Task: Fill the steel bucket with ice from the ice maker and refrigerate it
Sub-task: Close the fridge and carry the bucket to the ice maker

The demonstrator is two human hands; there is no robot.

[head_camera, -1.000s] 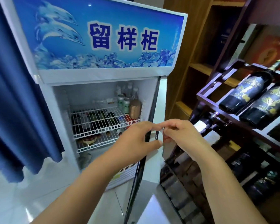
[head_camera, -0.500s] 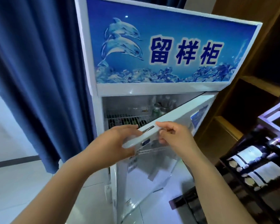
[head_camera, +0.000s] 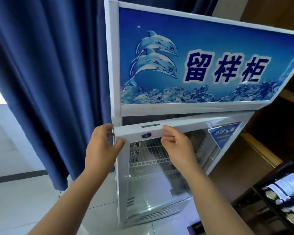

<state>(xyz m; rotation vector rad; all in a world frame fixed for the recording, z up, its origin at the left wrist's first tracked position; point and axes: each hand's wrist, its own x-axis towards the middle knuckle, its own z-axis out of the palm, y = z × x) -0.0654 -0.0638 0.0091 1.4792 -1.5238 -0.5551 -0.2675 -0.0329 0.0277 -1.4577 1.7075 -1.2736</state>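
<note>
A white display fridge (head_camera: 116,82) with a blue dolphin sign stands in front of me. Its glass door (head_camera: 210,121) is almost against the cabinet, with a narrow gap left at the top. My left hand (head_camera: 102,146) grips the door's top left corner. My right hand (head_camera: 175,141) holds the door's top frame beside a small round lock (head_camera: 146,135). White wire shelves (head_camera: 153,153) show through the glass. No steel bucket is visible.
A dark blue curtain (head_camera: 49,82) hangs left of the fridge. Wooden shelving (head_camera: 270,141) stands to the right, and a dark rack with wine bottles (head_camera: 282,197) is at the lower right. The floor is pale tile (head_camera: 24,209).
The fridge door has swung from wide open to nearly shut, with both hands staying on its top edge. The view has turned left, off the wine rack.
</note>
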